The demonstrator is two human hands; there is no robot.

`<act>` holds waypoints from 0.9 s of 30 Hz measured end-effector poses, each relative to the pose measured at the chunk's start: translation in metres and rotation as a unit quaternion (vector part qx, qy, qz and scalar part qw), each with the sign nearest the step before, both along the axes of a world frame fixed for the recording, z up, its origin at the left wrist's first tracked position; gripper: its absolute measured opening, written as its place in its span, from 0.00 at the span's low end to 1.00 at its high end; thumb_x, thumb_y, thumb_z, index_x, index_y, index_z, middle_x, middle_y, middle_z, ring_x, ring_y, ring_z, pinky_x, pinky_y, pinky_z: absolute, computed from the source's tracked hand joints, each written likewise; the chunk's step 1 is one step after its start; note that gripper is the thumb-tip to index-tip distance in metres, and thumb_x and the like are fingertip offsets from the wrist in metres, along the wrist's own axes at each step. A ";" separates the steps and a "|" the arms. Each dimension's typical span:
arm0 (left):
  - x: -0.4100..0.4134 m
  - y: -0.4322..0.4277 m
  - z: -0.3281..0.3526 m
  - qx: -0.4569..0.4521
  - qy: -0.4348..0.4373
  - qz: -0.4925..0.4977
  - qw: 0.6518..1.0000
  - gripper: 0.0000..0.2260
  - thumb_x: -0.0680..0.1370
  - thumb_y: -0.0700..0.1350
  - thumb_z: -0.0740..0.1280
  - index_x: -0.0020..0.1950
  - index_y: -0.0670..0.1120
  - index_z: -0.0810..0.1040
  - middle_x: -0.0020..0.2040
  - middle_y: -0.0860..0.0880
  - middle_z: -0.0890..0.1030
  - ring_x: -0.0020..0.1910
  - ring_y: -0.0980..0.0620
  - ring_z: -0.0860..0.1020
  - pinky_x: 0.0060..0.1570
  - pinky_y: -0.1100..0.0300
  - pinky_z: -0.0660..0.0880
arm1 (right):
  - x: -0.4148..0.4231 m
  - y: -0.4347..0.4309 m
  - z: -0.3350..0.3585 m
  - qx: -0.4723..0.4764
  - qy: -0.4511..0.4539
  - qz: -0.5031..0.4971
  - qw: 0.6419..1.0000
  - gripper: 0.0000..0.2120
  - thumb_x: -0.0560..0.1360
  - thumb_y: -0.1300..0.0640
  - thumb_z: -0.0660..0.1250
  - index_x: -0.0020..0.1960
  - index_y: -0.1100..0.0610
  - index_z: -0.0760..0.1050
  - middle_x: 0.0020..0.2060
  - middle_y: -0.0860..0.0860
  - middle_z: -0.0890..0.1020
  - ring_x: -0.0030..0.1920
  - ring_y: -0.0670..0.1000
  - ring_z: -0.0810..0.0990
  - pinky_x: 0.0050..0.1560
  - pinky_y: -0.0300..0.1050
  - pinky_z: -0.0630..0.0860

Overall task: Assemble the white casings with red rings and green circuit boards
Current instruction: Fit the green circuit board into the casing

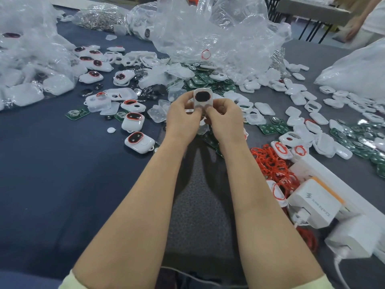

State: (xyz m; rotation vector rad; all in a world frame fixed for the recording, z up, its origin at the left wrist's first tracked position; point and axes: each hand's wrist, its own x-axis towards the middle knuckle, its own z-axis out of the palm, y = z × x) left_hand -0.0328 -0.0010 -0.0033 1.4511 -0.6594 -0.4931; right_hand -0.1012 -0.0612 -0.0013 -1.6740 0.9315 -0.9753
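A: Hands?
B: Left hand (pixel 183 116) and right hand (pixel 225 118) are raised together above the dark blue cloth tabletop (pixel 62 174). Each grip pinches the same white plastic casing (pixel 203 94), thumbs on its lower face.
A: Casing orientation?
B: Upright, its dark oval window with a red rim facing the camera.
A: Stock nearby?
B: Loose red rubber rings (pixel 270 163) are heaped right of the right forearm. Green circuit boards (pixel 205 79) are piled just beyond the hands. Closed white casings (pixel 139 141) lie to the left.
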 end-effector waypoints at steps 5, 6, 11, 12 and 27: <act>0.000 -0.001 -0.001 0.003 -0.009 0.006 1.000 0.15 0.77 0.33 0.64 0.63 0.43 0.77 0.52 0.38 0.82 0.50 0.42 0.82 0.56 0.47 0.78 | 0.000 0.001 0.001 -0.022 0.018 -0.008 1.000 0.02 0.75 0.59 0.67 0.46 0.56 0.74 0.40 0.51 0.80 0.44 0.53 0.80 0.49 0.50 0.78; 0.000 0.000 -0.001 0.004 -0.011 0.003 1.000 0.15 0.77 0.34 0.64 0.63 0.43 0.77 0.52 0.38 0.82 0.50 0.42 0.82 0.56 0.47 0.78 | 0.000 0.001 0.002 -0.025 0.021 -0.010 0.999 0.02 0.75 0.59 0.67 0.46 0.57 0.74 0.41 0.52 0.80 0.44 0.53 0.80 0.49 0.50 0.78; 0.000 0.000 0.001 0.004 -0.008 -0.009 1.000 0.15 0.77 0.33 0.63 0.62 0.43 0.77 0.52 0.39 0.82 0.52 0.43 0.82 0.58 0.47 0.77 | 0.000 0.002 0.001 -0.023 0.028 -0.019 0.999 0.04 0.76 0.59 0.68 0.48 0.59 0.75 0.41 0.53 0.80 0.42 0.51 0.79 0.48 0.47 0.76; 0.000 0.000 0.001 0.005 -0.007 -0.010 1.000 0.15 0.77 0.32 0.63 0.62 0.43 0.77 0.52 0.39 0.82 0.53 0.43 0.82 0.58 0.47 0.77 | 0.001 0.002 0.001 -0.023 0.032 -0.019 0.999 0.05 0.75 0.58 0.68 0.48 0.59 0.75 0.42 0.52 0.80 0.43 0.51 0.79 0.48 0.46 0.75; 0.017 0.013 0.012 -0.080 0.044 0.124 0.988 0.09 0.78 0.33 0.63 0.53 0.45 0.75 0.50 0.42 0.81 0.48 0.49 0.81 0.55 0.50 0.79 | 0.007 0.017 0.011 -0.069 -0.009 0.019 0.997 0.05 0.77 0.55 0.66 0.48 0.56 0.78 0.43 0.48 0.81 0.42 0.43 0.77 0.50 0.42 0.75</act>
